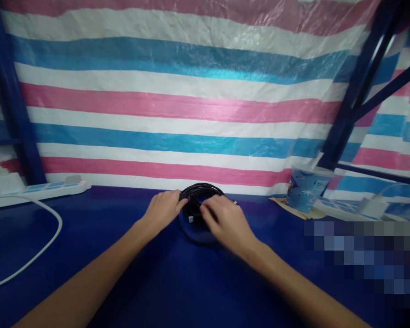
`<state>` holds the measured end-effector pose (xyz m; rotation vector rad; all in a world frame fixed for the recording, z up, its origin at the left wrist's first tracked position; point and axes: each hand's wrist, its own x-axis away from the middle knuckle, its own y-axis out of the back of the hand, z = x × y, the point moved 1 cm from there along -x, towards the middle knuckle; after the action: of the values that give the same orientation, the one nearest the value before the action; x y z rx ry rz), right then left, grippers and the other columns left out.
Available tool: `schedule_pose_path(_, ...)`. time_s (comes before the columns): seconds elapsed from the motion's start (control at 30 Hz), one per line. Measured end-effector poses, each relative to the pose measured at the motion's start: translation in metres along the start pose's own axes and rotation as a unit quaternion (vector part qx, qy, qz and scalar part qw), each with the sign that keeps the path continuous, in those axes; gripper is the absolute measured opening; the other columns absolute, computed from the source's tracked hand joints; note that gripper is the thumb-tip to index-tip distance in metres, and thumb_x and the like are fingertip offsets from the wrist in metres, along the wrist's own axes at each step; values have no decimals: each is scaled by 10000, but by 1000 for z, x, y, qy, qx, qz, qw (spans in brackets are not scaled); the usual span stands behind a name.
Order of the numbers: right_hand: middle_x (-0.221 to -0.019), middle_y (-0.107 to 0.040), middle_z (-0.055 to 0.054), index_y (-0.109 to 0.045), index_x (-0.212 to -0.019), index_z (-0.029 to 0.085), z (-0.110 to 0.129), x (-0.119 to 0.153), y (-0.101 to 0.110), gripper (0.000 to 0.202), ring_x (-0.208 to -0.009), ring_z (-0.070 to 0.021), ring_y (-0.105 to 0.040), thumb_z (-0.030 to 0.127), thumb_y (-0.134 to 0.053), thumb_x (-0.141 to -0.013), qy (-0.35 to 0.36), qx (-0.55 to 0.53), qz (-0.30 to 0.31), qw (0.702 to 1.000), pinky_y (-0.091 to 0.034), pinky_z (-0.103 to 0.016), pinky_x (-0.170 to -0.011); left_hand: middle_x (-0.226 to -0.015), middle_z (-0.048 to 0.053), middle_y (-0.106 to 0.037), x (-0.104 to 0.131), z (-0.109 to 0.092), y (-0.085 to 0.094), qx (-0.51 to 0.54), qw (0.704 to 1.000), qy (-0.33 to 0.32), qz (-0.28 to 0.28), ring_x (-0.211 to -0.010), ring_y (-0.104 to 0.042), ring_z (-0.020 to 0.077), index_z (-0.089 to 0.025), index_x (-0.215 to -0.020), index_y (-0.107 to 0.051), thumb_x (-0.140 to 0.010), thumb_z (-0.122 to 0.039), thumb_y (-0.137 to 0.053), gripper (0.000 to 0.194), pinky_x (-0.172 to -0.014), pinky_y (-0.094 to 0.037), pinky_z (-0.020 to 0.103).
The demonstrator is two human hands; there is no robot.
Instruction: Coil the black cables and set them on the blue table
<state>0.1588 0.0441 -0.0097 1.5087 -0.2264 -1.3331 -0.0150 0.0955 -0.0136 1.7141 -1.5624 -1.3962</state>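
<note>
Head view shows two bare hands and one coil of black cable, which lies at the centre of the frame on a dark blue tabletop. Left hand pinches the coil's left edge between thumb and fingers; right hand bends its fingers over the right side — whether they grip the cable or only rest on it, I cannot tell, since the hand hides that part. One pale connector shows between the hands, and one loose loop droops below the coil. Two white power strips flank the work: one at the left edge, bearing one white adapter and one grey plug, and one at the right, with one white adapter seen on it. One white cord curves down the lower left, well apart from the hands. Right of centre stands one blue patterned cup with one straw, on brown paper, partly blocking the right strip. Striped sheeting fills the background between blue posts at left and right — and blocky blur covers part of the lower right
</note>
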Motion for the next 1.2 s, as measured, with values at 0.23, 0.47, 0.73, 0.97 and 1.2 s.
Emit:
schedule_pose_path(0.23,-1006,-615,-173,-452,-1180,86,-44,-12,14,426,-782,-259,-625,325,-472,-829,-193,-119,-84,970,-474,-404,-677,-739,72,-660,12,-17,47,-76,983,-29,-163,-686,-620,227,-182,-1023,-519,-914,-495,-327,383,-613,-351,304)
schedule_pose_path(0.47,-765,-615,-25,-562,-1005,181,22,-1,17,208,-752,-150,-580,303,-410,-934,8,-379,40,924,-439,-282,-711,-664,30,-639,17,-25,42,156,979,17,-129,-623,-549,167,-195,-712,-532,-893,-504,-337,408,-578,-330,283)
schedule_pose_path(0.73,-645,-432,45,-506,-1005,188,28,13,14,191,-499,-85,-351,101,-373,-899,82,-243,119,959,-305,-226,-516,-627,24,-579,17,-33,35,132,983,-74,-102,-614,-526,155,-181,-628,-520,-860,-418,-403,351,-565,-326,262)
schedule_pose_path(0.97,-535,-367,77,-526,-1018,202,27,11,19,203,-430,-80,-351,318,-370,-960,-44,-472,25,880,-310,-204,-426,-529,46,-511,16,-17,64,-191,962,-11,-193,-600,-531,201,-193,-532,-485,-861,-489,-376,456,-567,-282,297)
schedule_pose_path(1.2,-548,-375,64,-547,-992,190,21,8,22,208,-451,-81,-361,302,-376,-951,-30,-414,18,910,-301,-219,-441,-641,57,-596,13,-7,79,-158,970,17,-184,-614,-566,225,-182,-938,-553,-906,-447,-314,358,-557,-307,298)
